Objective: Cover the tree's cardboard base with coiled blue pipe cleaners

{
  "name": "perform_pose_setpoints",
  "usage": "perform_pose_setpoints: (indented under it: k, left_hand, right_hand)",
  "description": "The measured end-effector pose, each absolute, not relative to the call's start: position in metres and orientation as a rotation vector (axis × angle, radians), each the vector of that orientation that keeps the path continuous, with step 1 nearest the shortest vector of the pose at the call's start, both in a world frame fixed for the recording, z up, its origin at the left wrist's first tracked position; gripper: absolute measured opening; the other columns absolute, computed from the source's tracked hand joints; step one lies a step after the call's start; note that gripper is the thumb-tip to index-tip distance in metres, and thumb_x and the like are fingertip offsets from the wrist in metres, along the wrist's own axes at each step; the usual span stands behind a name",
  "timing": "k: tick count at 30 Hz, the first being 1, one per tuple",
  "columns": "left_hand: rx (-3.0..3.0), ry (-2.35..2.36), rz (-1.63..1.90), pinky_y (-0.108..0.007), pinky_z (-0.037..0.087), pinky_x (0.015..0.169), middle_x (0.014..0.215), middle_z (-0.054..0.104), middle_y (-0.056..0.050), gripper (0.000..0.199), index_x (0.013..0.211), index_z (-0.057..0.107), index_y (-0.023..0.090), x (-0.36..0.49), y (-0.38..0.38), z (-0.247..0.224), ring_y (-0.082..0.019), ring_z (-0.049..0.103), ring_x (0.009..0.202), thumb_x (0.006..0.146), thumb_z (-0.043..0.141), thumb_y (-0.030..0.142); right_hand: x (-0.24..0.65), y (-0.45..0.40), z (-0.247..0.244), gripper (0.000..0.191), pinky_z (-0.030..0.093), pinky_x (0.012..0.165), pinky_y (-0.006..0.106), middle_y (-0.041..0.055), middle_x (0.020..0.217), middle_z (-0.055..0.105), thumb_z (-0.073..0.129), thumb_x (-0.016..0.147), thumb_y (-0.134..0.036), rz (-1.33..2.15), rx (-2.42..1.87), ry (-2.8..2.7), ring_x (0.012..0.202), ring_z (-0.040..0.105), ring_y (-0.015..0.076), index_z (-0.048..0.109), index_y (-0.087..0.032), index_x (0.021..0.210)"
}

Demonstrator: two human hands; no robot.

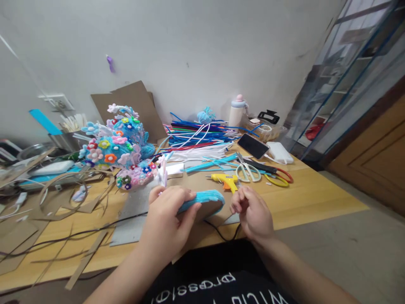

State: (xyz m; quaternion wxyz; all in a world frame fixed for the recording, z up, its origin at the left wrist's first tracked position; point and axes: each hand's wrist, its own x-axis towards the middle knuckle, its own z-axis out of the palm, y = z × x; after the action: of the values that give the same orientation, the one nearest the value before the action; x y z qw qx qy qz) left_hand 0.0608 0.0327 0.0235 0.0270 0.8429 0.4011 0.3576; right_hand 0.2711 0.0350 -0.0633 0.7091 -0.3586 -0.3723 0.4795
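Note:
My left hand (171, 217) grips a cardboard piece (207, 209) whose top edge is covered with light blue pipe cleaners (209, 196). The thumb presses one face and the fingers wrap over the far side. Just right of the piece, apart from it, my right hand (255, 215) is closed with its fingers curled together. Whatever those fingers hold, if anything, is too small or hidden to see. Beyond my right hand a yellow hot glue gun (228, 180) lies on its side. White-handled scissors (248, 172) lie to its right.
Pipe cleaners (199, 135) are heaped at the back. A flower-covered blue craft piece (110, 145) stands left. Pliers (280, 175), a phone (252, 146), a power bank (280, 152) and a bottle (237, 112) sit right. A black cord (95, 227) crosses the table (319, 196) among cardboard scraps.

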Motion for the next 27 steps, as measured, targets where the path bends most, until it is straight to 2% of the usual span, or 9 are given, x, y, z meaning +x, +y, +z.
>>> perform_pose_setpoints:
  k: [5,8,11,14,16,18,22,24,27]
  left_hand:
    - [2.557,1.177,1.063,-0.038,0.033,0.09,0.089,0.071,0.003,0.006,0.093,0.054,0.024,0.067,0.028,0.027,-0.018,0.067,0.086,0.091,0.056,0.018]
    - [2.554,1.164,1.08,-0.038,0.032,0.089,0.09,0.071,0.003,0.007,0.094,0.055,0.024,0.069,0.027,0.024,-0.018,0.066,0.086,0.091,0.059,0.02]
    - [2.571,1.14,1.104,-0.037,0.03,0.092,0.093,0.072,0.005,0.012,0.103,0.057,0.028,0.066,0.026,0.018,-0.017,0.067,0.088,0.092,0.064,0.027]
    - [2.579,1.124,1.147,-0.038,0.029,0.098,0.112,0.072,-0.001,0.05,0.13,0.048,0.028,0.052,0.026,0.004,-0.02,0.066,0.098,0.088,0.067,0.047]
    - [2.549,1.127,1.271,-0.041,0.027,0.103,0.128,0.063,-0.009,0.081,0.139,0.041,0.026,0.037,0.023,-0.012,-0.027,0.059,0.113,0.074,0.072,0.064]
    - [2.298,1.057,1.632,-0.042,0.032,0.104,0.129,0.059,-0.009,0.087,0.135,0.049,0.027,0.021,0.018,-0.032,-0.03,0.053,0.119,0.062,0.081,0.063]
    - [2.01,1.063,1.877,-0.033,0.039,0.102,0.12,0.049,-0.005,0.04,0.129,0.046,0.028,0.0,0.0,-0.066,-0.02,0.049,0.115,0.094,0.057,0.042]
    - [1.945,1.105,1.805,-0.026,0.044,0.094,0.108,0.051,-0.004,0.019,0.117,0.05,0.026,-0.004,-0.008,-0.073,-0.016,0.053,0.105,0.098,0.048,0.027]
    - [1.925,1.162,1.561,-0.024,0.051,0.079,0.095,0.058,-0.003,0.016,0.112,0.052,0.023,-0.005,-0.011,-0.07,-0.015,0.061,0.088,0.1,0.043,0.023]
  right_hand:
    - [0.266,0.031,-0.048,0.025,0.043,0.089,0.027,-0.0003,0.086,0.06,0.051,0.098,-0.03,0.805,-0.767,-1.09,0.09,0.055,0.0151,0.061,-0.023,0.076]
    - [0.26,0.022,-0.042,0.014,0.041,0.099,0.034,0.0022,0.108,0.063,0.056,0.097,-0.036,0.789,-0.756,-1.306,0.108,0.055,0.0209,0.065,-0.029,0.105]
    - [0.257,0.016,-0.043,0.053,0.041,0.101,0.039,0.0061,0.125,0.061,0.074,0.084,-0.042,0.791,-0.774,-1.515,0.116,0.055,0.0276,0.055,-0.031,0.132]
    - [0.258,0.016,-0.047,0.069,0.042,0.1,0.039,0.0071,0.127,0.06,0.083,0.076,-0.039,0.697,-0.822,-1.698,0.116,0.055,0.029,0.052,-0.031,0.136]
    - [0.26,0.017,-0.05,0.053,0.044,0.097,0.036,0.0059,0.12,0.061,0.079,0.081,-0.033,0.655,-0.818,-1.753,0.112,0.056,0.0267,0.057,-0.03,0.129]
    - [0.262,0.017,-0.053,0.033,0.046,0.091,0.033,0.0041,0.108,0.062,0.071,0.087,-0.028,0.649,-0.791,-1.75,0.102,0.059,0.0228,0.061,-0.029,0.119]
    - [0.265,0.013,-0.062,0.022,0.047,0.082,0.031,0.0031,0.102,0.057,0.062,0.093,-0.026,0.588,-0.742,-1.66,0.092,0.057,0.0196,0.059,-0.029,0.115]
    - [0.266,0.012,-0.067,0.022,0.047,0.082,0.032,0.0037,0.104,0.054,0.058,0.095,-0.023,0.55,-0.711,-1.599,0.094,0.056,0.0199,0.056,-0.029,0.116]
    - [0.265,0.013,-0.07,0.023,0.046,0.086,0.036,0.0038,0.105,0.053,0.055,0.095,-0.019,0.511,-0.667,-1.524,0.096,0.055,0.0207,0.054,-0.029,0.115]
